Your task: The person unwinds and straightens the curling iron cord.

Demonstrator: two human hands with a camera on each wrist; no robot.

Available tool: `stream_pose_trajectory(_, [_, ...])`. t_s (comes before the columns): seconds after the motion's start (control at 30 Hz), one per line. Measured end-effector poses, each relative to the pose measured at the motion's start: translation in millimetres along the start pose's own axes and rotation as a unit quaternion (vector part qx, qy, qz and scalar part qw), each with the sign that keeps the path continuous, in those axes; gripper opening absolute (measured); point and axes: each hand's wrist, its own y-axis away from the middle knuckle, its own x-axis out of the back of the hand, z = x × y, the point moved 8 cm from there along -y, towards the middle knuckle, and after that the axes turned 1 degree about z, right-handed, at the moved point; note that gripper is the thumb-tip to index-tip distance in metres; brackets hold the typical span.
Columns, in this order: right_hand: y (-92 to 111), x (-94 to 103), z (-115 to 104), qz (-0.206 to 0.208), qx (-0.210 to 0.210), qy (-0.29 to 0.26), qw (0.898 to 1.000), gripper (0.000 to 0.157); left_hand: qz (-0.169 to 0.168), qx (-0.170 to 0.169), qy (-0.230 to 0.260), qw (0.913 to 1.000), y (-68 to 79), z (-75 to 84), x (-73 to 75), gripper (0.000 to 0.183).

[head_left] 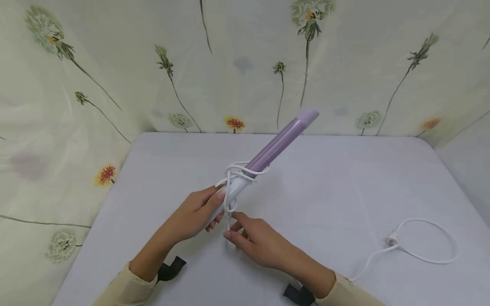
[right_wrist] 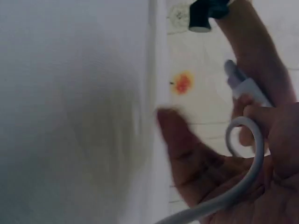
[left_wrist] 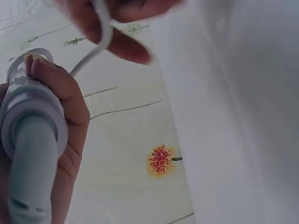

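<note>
A curling iron with a lilac barrel (head_left: 277, 145) and a white handle (head_left: 237, 185) is held tilted over the table, barrel pointing up and to the right. My left hand (head_left: 197, 211) grips it by the handle. Loops of its white power cord (head_left: 234, 166) are wound around the upper handle near the barrel. Just below, my right hand (head_left: 258, 240) has its fingers bent around the hanging cord, which crosses the palm in the right wrist view. In the left wrist view, the handle's lower end (left_wrist: 35, 121) sticks out of the left hand toward the camera.
On the table's right side lies the plug (head_left: 392, 239), with a loop of cord (head_left: 455, 246) beside it. The table has a white cover (head_left: 325, 204). Behind and to the left hangs a flower-patterned cloth (head_left: 245, 85). Dark straps (head_left: 171, 269) show at both wrists.
</note>
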Motion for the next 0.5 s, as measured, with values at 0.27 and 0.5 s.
stream_pose_trajectory(0.27, [-20,30.1,40,-0.004,-0.024,-0.091,0.996,0.024,-0.056,-0.025,0.005,0.9981,3.2,8.5,-7.9,0.030])
stream_pose_trajectory(0.5, [-24,62.0,54,0.020,-0.041,0.052,0.998,0.020,-0.086,-0.033,-0.002,0.9958,8.0,9.3,-13.3,0.036])
